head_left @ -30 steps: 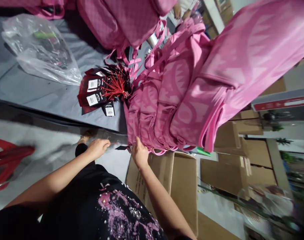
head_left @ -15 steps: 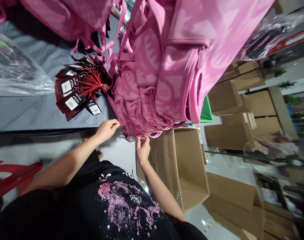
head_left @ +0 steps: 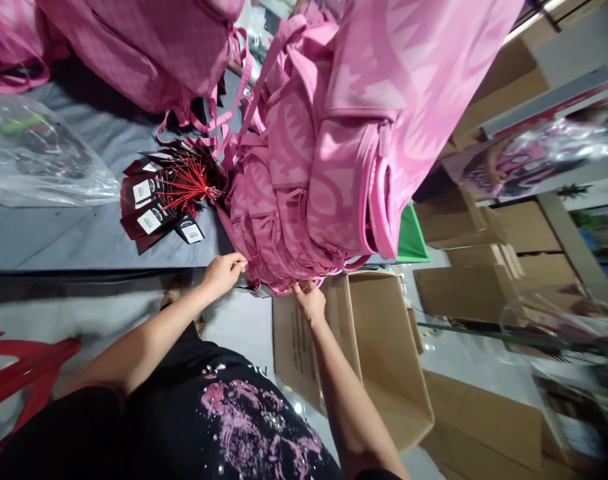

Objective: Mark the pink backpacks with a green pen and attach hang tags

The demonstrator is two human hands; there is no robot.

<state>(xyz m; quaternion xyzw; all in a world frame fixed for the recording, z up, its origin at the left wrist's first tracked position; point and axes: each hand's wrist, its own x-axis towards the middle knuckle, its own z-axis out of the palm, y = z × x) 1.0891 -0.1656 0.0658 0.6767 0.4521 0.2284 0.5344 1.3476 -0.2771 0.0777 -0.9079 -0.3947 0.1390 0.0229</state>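
Observation:
Pink patterned backpacks (head_left: 289, 150) are packed in a row at the table's edge. My left hand (head_left: 225, 273) is closed in a pinch at the near left end of the row, and a thin red string (head_left: 254, 257) runs from its fingertips towards the bags. Fingers curled, my right hand (head_left: 311, 303) grips the lower edge of a backpack, near its pink loops; the fingertips are partly hidden. To the left lies a fanned bundle of black and red hang tags (head_left: 149, 207) with red strings (head_left: 194, 180) gathered together.
A clear plastic bag (head_left: 44, 157) lies on the grey-covered table (head_left: 59, 237). More pink backpacks (head_left: 149, 47) stand behind. Below right is an open cardboard box (head_left: 389, 347), with a green bin (head_left: 413, 233) above it. A red stool (head_left: 34, 370) stands at left.
My right hand has shifted right along the backpacks' lower edge. The left hand stays pinched near the same bag. The whole view has tilted slightly, with things appearing lower.

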